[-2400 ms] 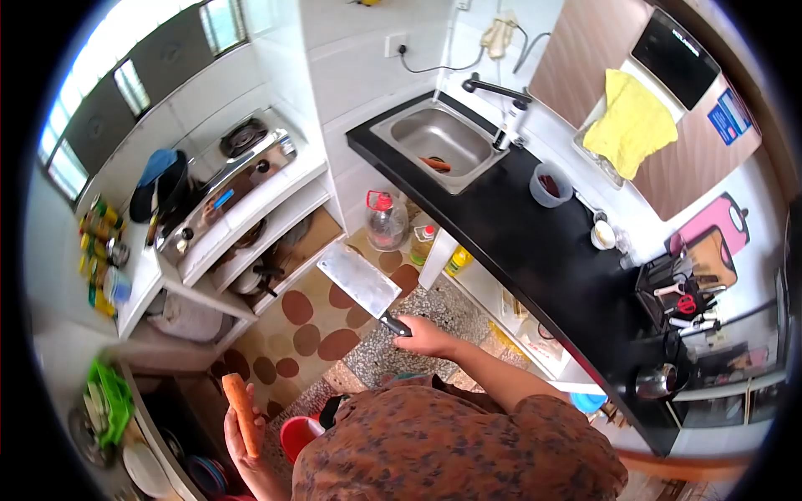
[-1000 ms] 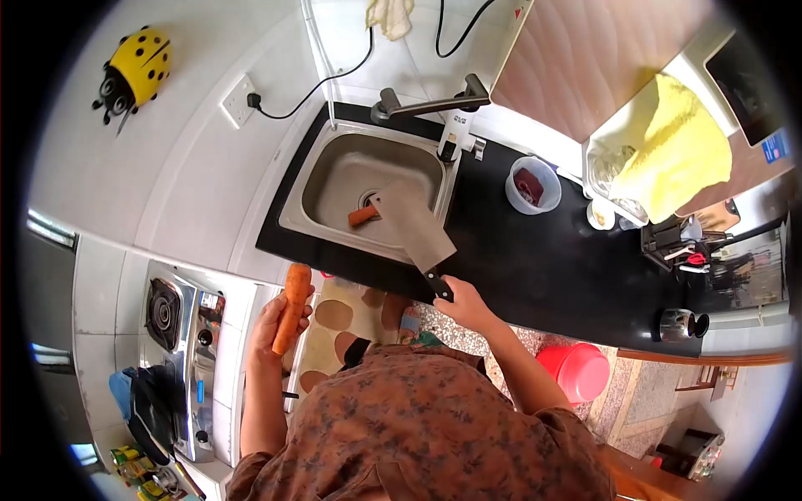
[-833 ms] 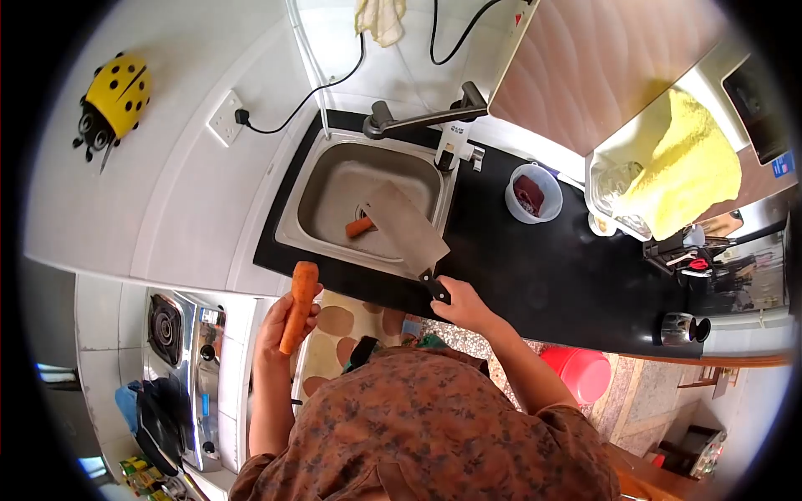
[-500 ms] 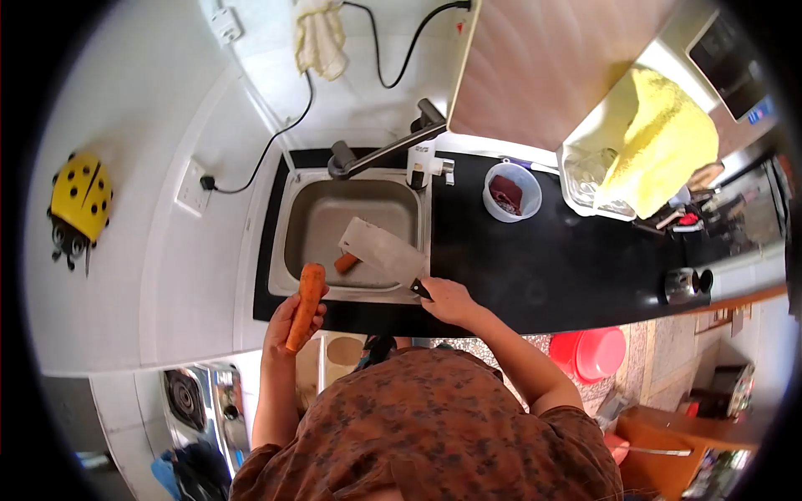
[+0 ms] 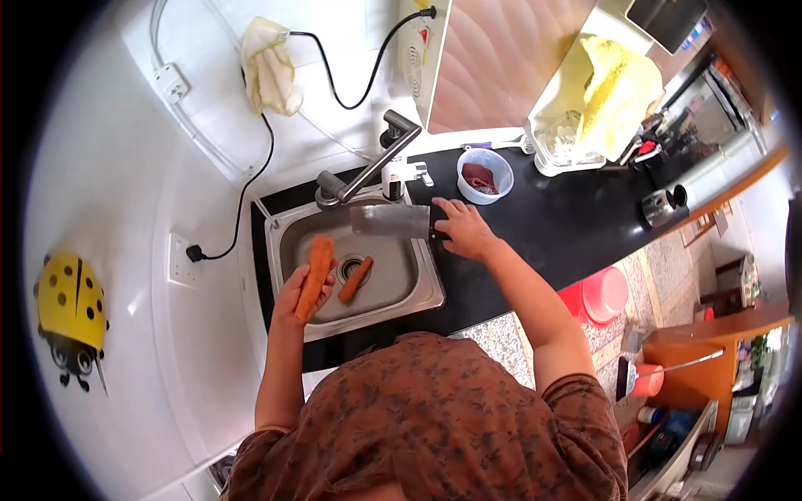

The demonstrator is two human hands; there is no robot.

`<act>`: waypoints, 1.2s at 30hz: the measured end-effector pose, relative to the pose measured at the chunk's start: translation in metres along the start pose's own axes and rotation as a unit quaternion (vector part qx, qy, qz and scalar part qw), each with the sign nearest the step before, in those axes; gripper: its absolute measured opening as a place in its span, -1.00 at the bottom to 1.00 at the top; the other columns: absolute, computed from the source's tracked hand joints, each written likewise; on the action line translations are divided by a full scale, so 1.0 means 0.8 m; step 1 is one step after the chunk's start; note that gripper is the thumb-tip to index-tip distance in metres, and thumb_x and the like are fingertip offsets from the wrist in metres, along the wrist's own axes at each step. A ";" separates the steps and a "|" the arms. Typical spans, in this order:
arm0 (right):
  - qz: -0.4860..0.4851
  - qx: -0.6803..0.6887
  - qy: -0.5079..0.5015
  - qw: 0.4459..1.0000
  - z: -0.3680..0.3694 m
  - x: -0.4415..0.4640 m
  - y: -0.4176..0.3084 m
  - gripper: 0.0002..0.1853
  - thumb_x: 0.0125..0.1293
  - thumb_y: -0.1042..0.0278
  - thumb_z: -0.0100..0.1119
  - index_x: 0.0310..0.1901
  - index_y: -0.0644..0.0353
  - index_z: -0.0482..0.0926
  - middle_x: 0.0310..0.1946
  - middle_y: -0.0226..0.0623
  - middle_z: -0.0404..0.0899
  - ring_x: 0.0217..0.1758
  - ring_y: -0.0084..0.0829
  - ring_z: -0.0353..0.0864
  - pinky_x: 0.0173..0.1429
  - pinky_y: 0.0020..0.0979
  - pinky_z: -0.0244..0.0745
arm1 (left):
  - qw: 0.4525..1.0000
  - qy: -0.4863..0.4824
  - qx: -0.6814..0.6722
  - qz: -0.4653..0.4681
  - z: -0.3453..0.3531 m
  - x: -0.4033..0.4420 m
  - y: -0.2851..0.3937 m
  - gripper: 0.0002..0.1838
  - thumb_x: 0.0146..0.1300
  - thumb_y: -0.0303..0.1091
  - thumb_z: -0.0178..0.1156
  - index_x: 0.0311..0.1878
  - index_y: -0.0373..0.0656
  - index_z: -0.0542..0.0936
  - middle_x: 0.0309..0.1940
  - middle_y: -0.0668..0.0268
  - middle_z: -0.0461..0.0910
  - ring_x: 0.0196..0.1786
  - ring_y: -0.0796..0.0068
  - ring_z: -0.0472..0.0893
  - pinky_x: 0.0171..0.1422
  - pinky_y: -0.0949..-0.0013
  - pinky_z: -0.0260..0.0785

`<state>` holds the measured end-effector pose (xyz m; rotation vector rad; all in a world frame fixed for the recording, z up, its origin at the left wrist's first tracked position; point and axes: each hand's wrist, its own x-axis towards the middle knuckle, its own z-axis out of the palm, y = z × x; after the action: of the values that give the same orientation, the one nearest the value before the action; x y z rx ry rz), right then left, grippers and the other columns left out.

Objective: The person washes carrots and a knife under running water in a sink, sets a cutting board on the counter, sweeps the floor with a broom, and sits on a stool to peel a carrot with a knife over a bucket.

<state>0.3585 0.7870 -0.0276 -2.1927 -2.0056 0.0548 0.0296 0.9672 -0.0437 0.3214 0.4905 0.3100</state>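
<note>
My left hand (image 5: pixel 296 292) is wrapped round a large carrot (image 5: pixel 315 280), held upright over the left part of the steel sink (image 5: pixel 380 311). Another carrot piece (image 5: pixel 356 280) lies in the basin beside the drain. My right hand (image 5: pixel 464 227) grips the black handle of a cleaver (image 5: pixel 389 221). The cleaver's broad blade points left over the back right part of the basin, below the faucet (image 5: pixel 368 171). Blade and held carrot are apart.
On the black counter (image 5: pixel 551 225) stand a tub of dark red food (image 5: pixel 484 175), a clear container (image 5: pixel 564 146) under a yellow cloth (image 5: pixel 618 92), and a metal pot (image 5: pixel 660 206). A red bucket (image 5: pixel 603 295) is on the floor.
The view has turned from the stove side to the sink. My left hand has brought the carrot over the basin. The cleaver has swung level, and my right hand has moved toward the back of the counter.
</note>
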 end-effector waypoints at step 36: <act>0.180 0.238 -0.157 0.941 0.159 -0.001 -0.118 -0.62 0.04 0.26 0.15 -0.05 0.09 0.49 -0.14 -0.18 0.40 0.01 -0.14 0.45 0.02 -0.22 0.40 | 0.987 0.164 -0.001 -0.001 -0.142 0.069 0.050 -0.63 0.30 -0.25 0.04 0.00 -0.38 0.37 -0.29 0.08 0.47 -0.28 0.33 0.51 -0.26 0.42 0.51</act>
<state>0.2478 0.8069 -0.1388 -2.2759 -1.4672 0.8873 0.0107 1.0487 -0.1460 0.2699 0.8137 0.3642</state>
